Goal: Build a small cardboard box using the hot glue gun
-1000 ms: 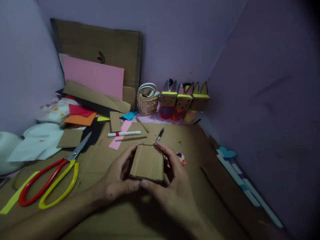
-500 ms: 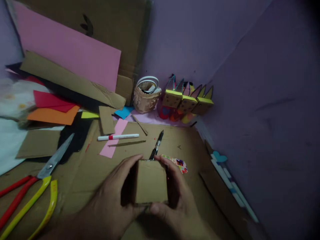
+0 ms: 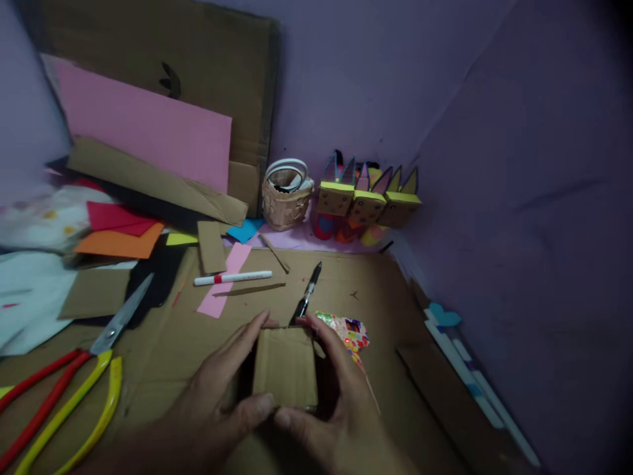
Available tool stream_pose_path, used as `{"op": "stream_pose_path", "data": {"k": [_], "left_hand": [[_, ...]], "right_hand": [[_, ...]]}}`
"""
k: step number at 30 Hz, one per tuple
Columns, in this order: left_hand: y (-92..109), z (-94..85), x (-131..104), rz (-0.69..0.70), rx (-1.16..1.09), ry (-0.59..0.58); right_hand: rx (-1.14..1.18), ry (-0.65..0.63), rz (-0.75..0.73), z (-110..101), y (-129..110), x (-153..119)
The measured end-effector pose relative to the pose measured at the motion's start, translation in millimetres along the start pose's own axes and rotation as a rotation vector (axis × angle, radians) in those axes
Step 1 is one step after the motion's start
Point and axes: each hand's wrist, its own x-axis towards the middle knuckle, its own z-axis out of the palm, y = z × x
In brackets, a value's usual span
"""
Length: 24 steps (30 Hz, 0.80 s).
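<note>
A small brown cardboard box (image 3: 285, 368) is held between my two hands at the lower middle. My left hand (image 3: 225, 389) grips its left side, with the thumb at the near edge and fingers at the far edge. On the right side my right hand (image 3: 341, 389) holds it the same way, both thumbs nearly meeting. Just beyond the box lies a black pen (image 3: 309, 290). A colourful patterned piece (image 3: 353, 330) lies beside my right fingers, partly covered by them. The box's underside is hidden.
Large scissors (image 3: 111, 336) with red and yellow handles lie left. A white marker (image 3: 237, 278) rests across a pink strip (image 3: 211, 307). Behind stand a small basket (image 3: 287, 206) and box figures with pointed ears (image 3: 366, 206). Cardboard (image 3: 445, 402) leans along the right.
The box has shifted slightly left in view, and my left thumb now rests over its near edge. More of the patterned piece shows. The camera view has tilted a little.
</note>
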Motion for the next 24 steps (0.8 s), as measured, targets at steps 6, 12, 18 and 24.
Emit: {"op": "stream_pose_path", "data": {"k": [6, 12, 18, 24], "left_hand": [[24.9, -5.2, -12.6, -0.041, -0.069, 0.083], [11.3, -3.4, -29.0, -0.083, -0.070, 0.097], [6.1, -7.3, -18.6, 0.006, -0.063, -0.038], [7.6, 0.2, -15.8, 0.048, 0.009, 0.016]], "right_hand": [[-0.012, 0.004, 0.065, 5.7, 2.2, -9.5], [-0.027, -0.045, 0.065, 17.7, -8.0, -10.6], [0.161, -0.120, 0.082, 17.6, -8.2, -4.6], [0.097, -0.129, 0.032, 18.0, -6.4, -2.8]]}}
